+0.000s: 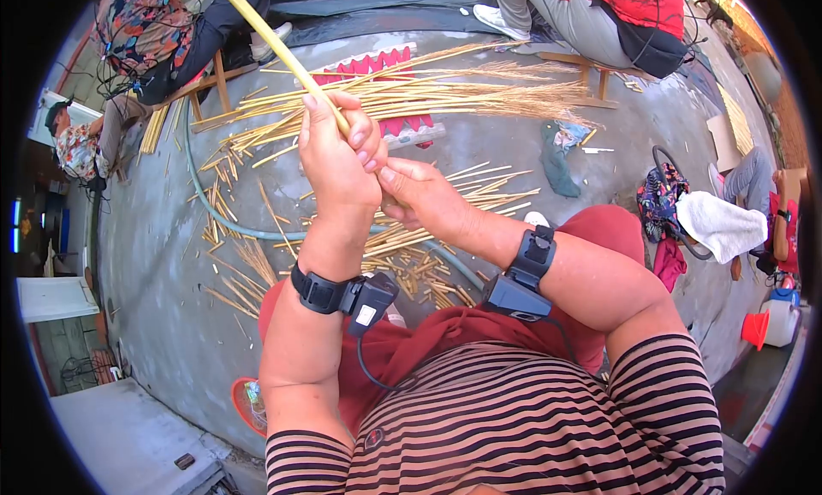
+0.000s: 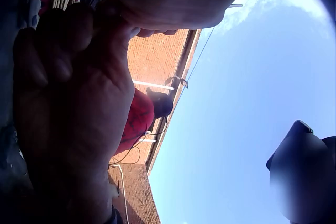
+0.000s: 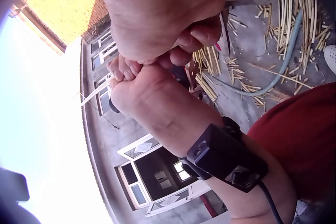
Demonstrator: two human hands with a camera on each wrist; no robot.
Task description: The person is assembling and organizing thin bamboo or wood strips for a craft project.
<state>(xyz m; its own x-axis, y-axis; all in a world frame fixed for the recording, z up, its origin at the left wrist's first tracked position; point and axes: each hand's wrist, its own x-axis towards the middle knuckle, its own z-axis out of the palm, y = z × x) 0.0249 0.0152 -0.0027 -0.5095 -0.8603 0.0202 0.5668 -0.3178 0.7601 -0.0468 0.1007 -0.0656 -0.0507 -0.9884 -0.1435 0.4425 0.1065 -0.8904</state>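
A long pale-yellow stalk (image 1: 276, 46) slants up and away to the left in the head view. My left hand (image 1: 338, 148) grips it near its lower end, fingers curled around it and thumb lying along it. Close below, my right hand (image 1: 424, 197) has its thumb and curled fingers together where the stalk's line runs down; the stalk's tip is hidden there. The right wrist view has the left hand (image 3: 152, 90) just beyond the right hand (image 3: 163, 19), the two touching. In the left wrist view the left hand (image 2: 79, 92) is dark and the stalk is hidden.
Brushy-ended stalks (image 1: 402, 97) lie across a red-and-white support (image 1: 402, 128) on the concrete floor. Cut pieces (image 1: 411, 268) and a grey-green hose (image 1: 201, 195) are nearer my knees. Other people sit on wooden benches (image 1: 591, 67) opposite. A bag (image 1: 664, 199) with a white towel (image 1: 722, 227) stands right.
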